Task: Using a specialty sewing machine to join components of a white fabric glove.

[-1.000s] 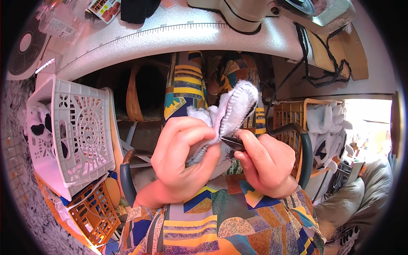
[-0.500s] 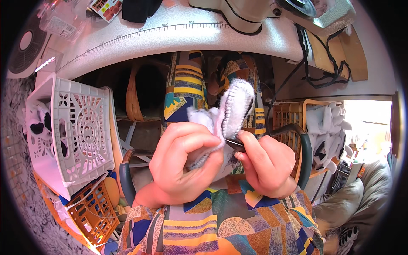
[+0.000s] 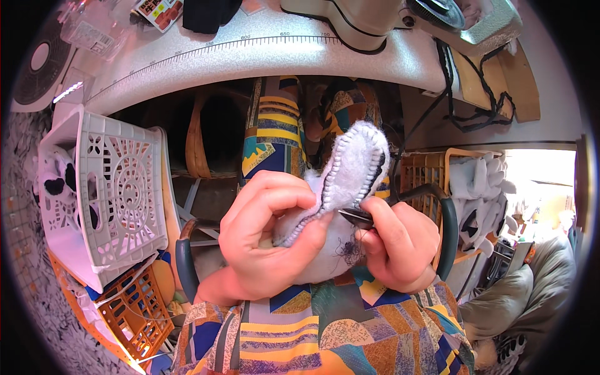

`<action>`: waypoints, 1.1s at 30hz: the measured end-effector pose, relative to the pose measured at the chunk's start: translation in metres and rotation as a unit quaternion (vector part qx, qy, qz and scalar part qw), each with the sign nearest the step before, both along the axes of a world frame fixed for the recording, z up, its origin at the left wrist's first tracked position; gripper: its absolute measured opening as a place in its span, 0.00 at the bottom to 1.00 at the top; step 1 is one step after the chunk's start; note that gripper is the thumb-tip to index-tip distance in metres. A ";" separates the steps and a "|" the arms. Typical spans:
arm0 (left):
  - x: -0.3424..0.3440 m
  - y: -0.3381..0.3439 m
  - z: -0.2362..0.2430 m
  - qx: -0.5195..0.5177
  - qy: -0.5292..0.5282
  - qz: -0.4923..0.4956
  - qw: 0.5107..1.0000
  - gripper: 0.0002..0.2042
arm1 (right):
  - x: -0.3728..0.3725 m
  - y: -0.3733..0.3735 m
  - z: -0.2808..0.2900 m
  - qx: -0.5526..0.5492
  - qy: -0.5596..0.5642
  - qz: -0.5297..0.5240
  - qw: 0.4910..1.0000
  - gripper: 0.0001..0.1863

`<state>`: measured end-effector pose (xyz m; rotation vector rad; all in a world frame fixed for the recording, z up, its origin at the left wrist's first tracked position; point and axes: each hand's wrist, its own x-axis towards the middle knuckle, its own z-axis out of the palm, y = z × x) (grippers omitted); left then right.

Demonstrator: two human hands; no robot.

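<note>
White fuzzy piece (image 3: 355, 169) is held over the patterned lap (image 3: 275, 331), off the table's (image 3: 250, 59) near edge, left hand's (image 3: 269, 240) grip pinched on its stitched rim. Small dark tool (image 3: 357, 217) is clamped in right hand's (image 3: 400, 244) grip near that rim, tangled thread (image 3: 350, 251) just below. White crate (image 3: 122, 197) is parked by table's near left corner.

Dark thread tangle (image 3: 350, 251) in fuller view, black tool (image 3: 357, 217) farther right.

My left hand (image 3: 269, 237) hides part of the white plush piece (image 3: 355, 165); the top edge crops the machine (image 3: 356, 25).
</note>
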<state>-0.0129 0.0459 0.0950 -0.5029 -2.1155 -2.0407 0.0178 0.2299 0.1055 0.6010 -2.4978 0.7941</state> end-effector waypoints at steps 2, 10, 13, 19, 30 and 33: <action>0.000 0.000 0.000 -0.001 0.003 0.001 1.000 0.12 | 0.000 -0.001 -0.001 0.001 0.009 0.002 1.000 0.18; 0.001 -0.002 0.001 -0.043 0.036 0.016 0.998 0.13 | -0.001 -0.002 0.001 0.023 0.021 -0.001 1.000 0.18; 0.001 -0.002 0.002 -0.058 0.051 0.017 0.997 0.13 | -0.002 -0.003 0.002 0.026 0.019 0.001 0.999 0.18; 0.000 -0.002 0.005 -0.094 0.087 0.018 0.992 0.14 | -0.001 -0.002 0.000 0.017 0.022 -0.001 1.000 0.18; -0.002 -0.003 0.007 -0.084 0.106 0.006 0.991 0.14 | 0.002 -0.006 -0.006 -0.014 0.009 0.022 1.000 0.22; -0.003 -0.004 0.007 -0.084 0.106 0.000 0.991 0.13 | 0.002 -0.006 -0.006 -0.040 0.011 -0.018 0.999 0.23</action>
